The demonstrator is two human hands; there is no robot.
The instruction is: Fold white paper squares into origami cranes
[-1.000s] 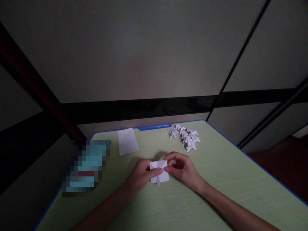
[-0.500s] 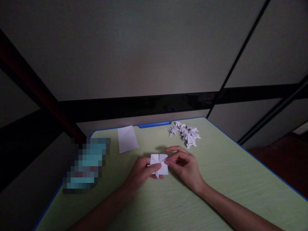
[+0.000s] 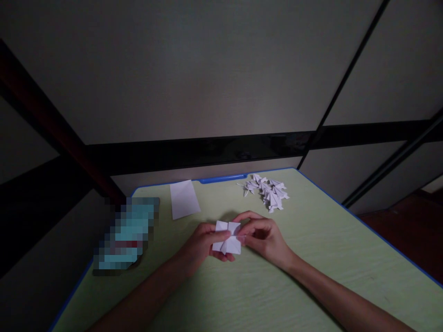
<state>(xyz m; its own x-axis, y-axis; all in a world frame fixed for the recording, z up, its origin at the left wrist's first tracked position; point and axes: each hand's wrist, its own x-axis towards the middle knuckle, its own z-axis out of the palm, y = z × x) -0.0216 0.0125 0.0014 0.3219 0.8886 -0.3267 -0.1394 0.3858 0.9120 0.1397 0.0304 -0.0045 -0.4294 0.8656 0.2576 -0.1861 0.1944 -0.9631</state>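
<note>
A small white sheet of folded paper, roughly square with creases and raised flaps, is held just above the table between both hands. My left hand grips it from the left, thumb on top and fingers underneath. The thumb and fingers of my right hand pinch a flap at the paper's right edge. Part of the underside is hidden by the fingers.
The pale green table has a blue rim. Several folded white paper figures lie in a pile at the back right. A flat white sheet lies at the back left, near a pixelated bluish object. Cabinet panels stand behind.
My right fingers have shifted slightly down along the right edge and now pinch a flap there. My left thumb stays on the paper, which has turned a little.
</note>
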